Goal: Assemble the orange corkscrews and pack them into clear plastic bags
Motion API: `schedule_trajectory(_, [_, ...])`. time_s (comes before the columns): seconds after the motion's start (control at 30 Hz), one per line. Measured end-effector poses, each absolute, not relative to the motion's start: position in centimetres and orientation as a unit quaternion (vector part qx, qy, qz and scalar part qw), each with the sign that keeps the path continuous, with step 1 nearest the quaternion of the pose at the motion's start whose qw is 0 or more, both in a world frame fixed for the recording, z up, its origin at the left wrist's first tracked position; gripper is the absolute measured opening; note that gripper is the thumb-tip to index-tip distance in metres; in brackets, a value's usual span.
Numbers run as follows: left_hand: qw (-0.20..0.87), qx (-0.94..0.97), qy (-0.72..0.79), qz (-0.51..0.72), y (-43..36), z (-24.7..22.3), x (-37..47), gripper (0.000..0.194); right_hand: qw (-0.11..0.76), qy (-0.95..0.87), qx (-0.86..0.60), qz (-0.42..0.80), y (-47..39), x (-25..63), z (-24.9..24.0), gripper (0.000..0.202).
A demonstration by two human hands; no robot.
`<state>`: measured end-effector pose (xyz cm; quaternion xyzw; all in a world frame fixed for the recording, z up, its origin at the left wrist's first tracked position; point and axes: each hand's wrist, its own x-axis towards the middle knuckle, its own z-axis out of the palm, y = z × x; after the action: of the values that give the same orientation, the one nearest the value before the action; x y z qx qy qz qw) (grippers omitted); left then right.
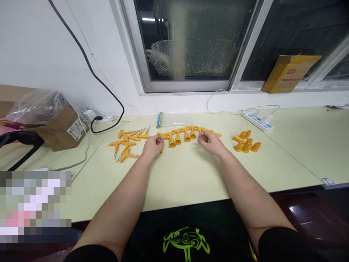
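Note:
A row of yellow T-handled corkscrews stands across the middle of the table, several with cone-shaped sleeves below their handles. At its left end my left hand is closed around a corkscrew, mostly hidden, with a bit of yellow showing beneath the fingers. My right hand is at the right end, its fingers curled together against the row; what they hold is hidden. Left of my left hand lies a loose pile of yellow corkscrews with bare metal spirals. Several loose yellow cone sleeves stand or lie right of my right hand.
Behind the row lies a clear plastic bag with a coloured header. White power strips sit against the wall on both sides. At left stands a cardboard box with plastic on it; a black cable hangs nearby. A yellow carton leans at the window.

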<state>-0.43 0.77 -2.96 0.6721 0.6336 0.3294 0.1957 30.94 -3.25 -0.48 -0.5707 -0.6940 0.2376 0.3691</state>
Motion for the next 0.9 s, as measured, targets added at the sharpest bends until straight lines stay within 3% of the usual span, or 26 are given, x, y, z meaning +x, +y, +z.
schedule_trajectory(0.1, [0.15, 0.695, 0.631, 0.311, 0.8, -3.0, -0.3, 0.012, 0.372, -0.626, -0.663, 0.172, -3.1, 33.1, 0.4, 0.017])
schedule_trajectory(0.27, [0.169, 0.666, 0.664, 0.294, 0.6, -2.7, -0.1, 0.014, 0.289, -0.513, -0.795, 0.145, -3.3, 37.4, 1.7, 0.027])
schedule_trajectory(0.43, [0.165, 0.657, 0.684, 0.27, 0.8, -2.1, -0.5, 0.028, 0.315, -0.462, -0.82, 0.121, -4.1, 40.0, 2.2, 0.03])
schedule_trajectory(0.63, [0.047, 0.637, 0.715, 0.284, 1.7, -2.2, -2.6, 0.04, 0.3, -0.439, -0.835, 0.141, -4.1, 41.2, 1.9, 0.027])
schedule_trajectory(0.9, [0.071, 0.634, 0.727, 0.254, 2.7, -3.2, -3.7, 0.046, 0.282, -0.438, -0.838, 0.161, -3.4, 41.2, 1.3, 0.021])
